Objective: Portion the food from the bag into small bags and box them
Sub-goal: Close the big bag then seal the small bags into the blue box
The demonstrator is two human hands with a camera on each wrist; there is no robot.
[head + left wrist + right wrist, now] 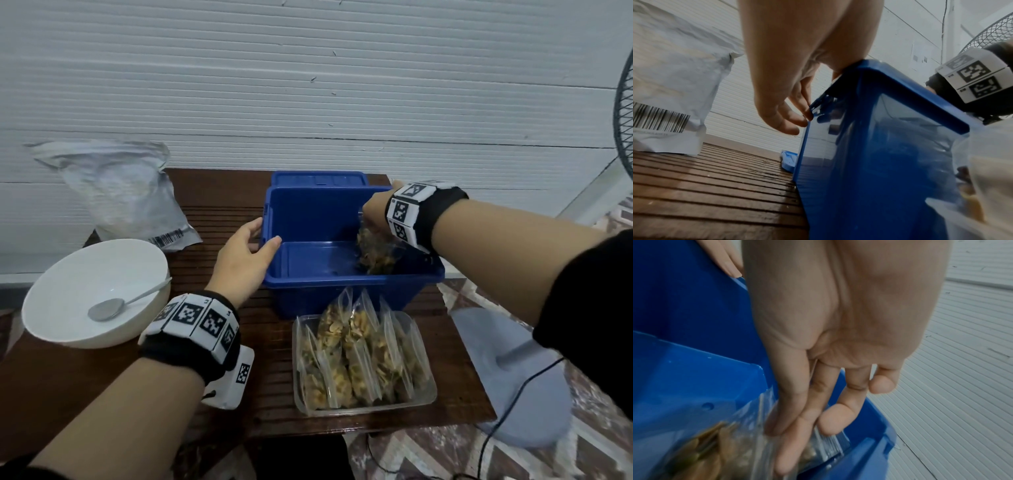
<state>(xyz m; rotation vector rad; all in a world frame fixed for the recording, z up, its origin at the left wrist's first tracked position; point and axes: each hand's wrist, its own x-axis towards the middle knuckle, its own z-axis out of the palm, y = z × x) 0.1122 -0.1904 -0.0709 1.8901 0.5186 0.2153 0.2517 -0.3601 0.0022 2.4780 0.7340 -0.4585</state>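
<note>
A blue plastic box stands open in the middle of the wooden table. My left hand grips the box's left rim, thumb inside and fingers on the outer wall; the left wrist view shows this hand against the box. My right hand is inside the box at its right end, pinching the top of a small clear bag of brownish food, which hangs down to the box floor. In the right wrist view, thumb and fingers pinch the bag above the box.
A clear tray with several filled small bags stands in front of the box. Left are a white bowl with a spoon and a large silver bag. The blue lid lies behind. A fan base stands right.
</note>
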